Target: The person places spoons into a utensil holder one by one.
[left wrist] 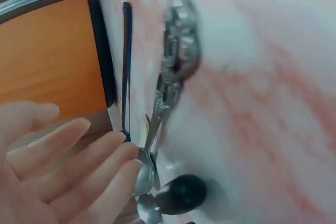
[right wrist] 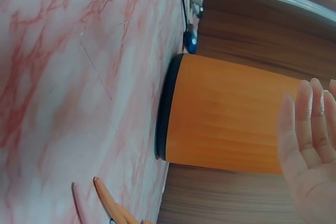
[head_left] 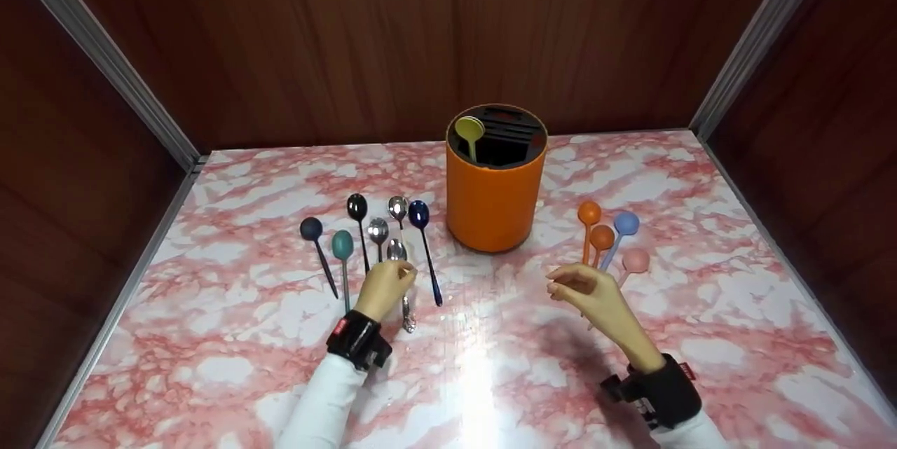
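Note:
My left hand (head_left: pixel 385 288) hovers over a group of spoons, its fingers loosely bent with nothing in them. Closest to it lies a silver spoon with an ornate handle (left wrist: pixel 170 61), its bowl just past the fingertips in the head view. Around that are two other silver spoons (head_left: pixel 398 207), a glossy blue spoon (head_left: pixel 419 214), a black spoon (head_left: pixel 357 206) and a teal spoon (head_left: pixel 343 244). My right hand (head_left: pixel 592 291) is raised above the table, relaxed and holding nothing. Beyond it lie two orange spoons (head_left: pixel 589 212), a light blue spoon (head_left: pixel 626 223) and a pink spoon (head_left: pixel 635 260).
An orange cylindrical holder (head_left: pixel 490 207) with a black slotted top stands between the two groups. A yellow-green spoon (head_left: pixel 470 129) is upright in it. A dark spoon (head_left: pixel 311 228) lies farthest left. Wooden panels (head_left: pixel 448 36) enclose the marbled table's back and sides.

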Motion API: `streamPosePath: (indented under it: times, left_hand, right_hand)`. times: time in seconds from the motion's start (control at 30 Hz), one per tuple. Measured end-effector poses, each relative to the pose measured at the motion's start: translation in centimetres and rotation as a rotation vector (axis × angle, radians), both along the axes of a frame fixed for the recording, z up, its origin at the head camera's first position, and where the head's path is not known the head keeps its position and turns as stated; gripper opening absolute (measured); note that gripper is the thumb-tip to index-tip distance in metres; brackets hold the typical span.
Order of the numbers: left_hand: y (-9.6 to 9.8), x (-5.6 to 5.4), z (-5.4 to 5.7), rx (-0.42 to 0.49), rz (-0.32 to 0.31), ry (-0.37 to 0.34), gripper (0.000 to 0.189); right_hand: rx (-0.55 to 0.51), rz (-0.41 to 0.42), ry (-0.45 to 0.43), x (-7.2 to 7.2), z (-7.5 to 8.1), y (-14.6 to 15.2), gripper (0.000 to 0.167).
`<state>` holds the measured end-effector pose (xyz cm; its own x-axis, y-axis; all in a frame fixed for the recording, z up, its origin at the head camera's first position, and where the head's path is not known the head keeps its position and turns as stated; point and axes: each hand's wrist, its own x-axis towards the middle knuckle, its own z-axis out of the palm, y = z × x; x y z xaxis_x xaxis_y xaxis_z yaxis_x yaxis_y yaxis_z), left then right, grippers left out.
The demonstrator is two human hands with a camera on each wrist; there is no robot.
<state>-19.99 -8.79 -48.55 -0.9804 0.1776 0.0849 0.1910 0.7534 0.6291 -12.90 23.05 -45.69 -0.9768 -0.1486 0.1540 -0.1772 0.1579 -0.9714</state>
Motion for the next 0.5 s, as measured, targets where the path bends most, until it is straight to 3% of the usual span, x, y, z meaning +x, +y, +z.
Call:
streamPosePath:
  times: [0.33,0.5]
  left_hand:
    - [-0.5,-1.7,-0.8,0.048,0.17,-0.047,0.014]
    - [-0.5,-2.0,-0.9,0.024,0.211,-0.064,0.009]
  right_hand:
    - [-0.011,-0.009,-0.007,0.5,-0.1,0.4,0.025]
    - [0.004,-0.024,-0.01,0.6,-0.1,0.3,0.024]
